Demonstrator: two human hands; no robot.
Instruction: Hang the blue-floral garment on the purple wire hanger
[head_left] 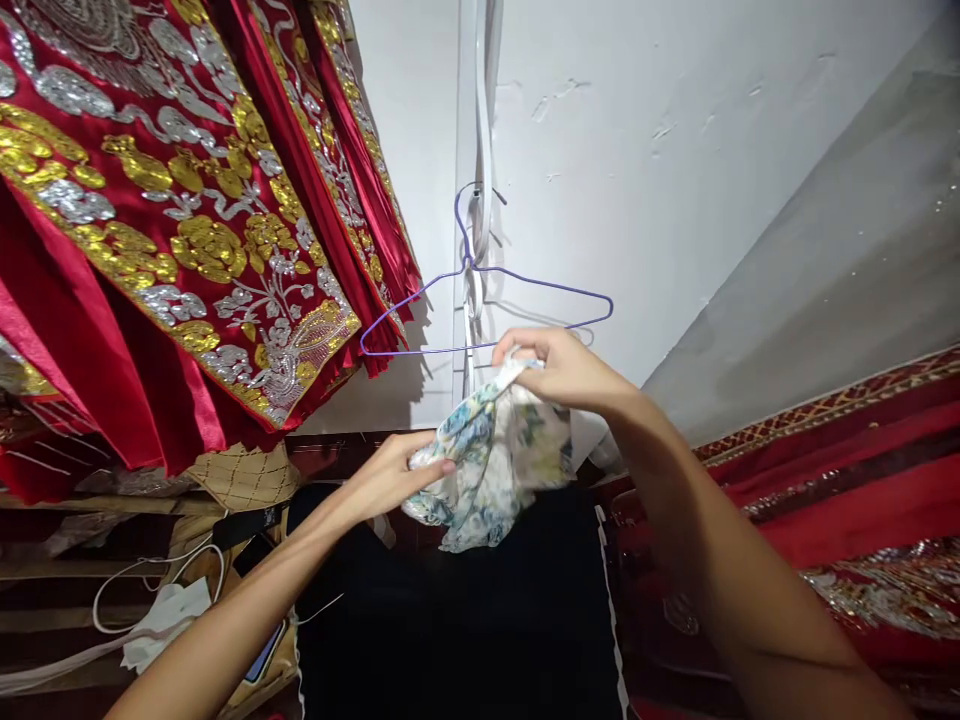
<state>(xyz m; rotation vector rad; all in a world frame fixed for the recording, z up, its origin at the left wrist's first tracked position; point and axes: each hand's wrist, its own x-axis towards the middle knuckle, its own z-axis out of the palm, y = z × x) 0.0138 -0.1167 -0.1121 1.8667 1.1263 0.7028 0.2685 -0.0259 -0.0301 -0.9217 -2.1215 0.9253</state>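
Observation:
A small floral cloth (487, 465), white with blue and yellow-green print, hangs bunched between both hands. My left hand (390, 475) pinches its lower left edge. My right hand (559, 365) grips its top, right under the bottom bar of a purple wire hanger (487, 300). The hanger hangs from a white strap (484, 120) against the white wall and carries nothing.
Red curtains with gold and silver embroidery (172, 220) hang at the upper left. Red embroidered fabric (840, 480) lies at the right. A dark surface (457, 620) sits below the hands. White cables and a phone (262, 655) lie at the lower left.

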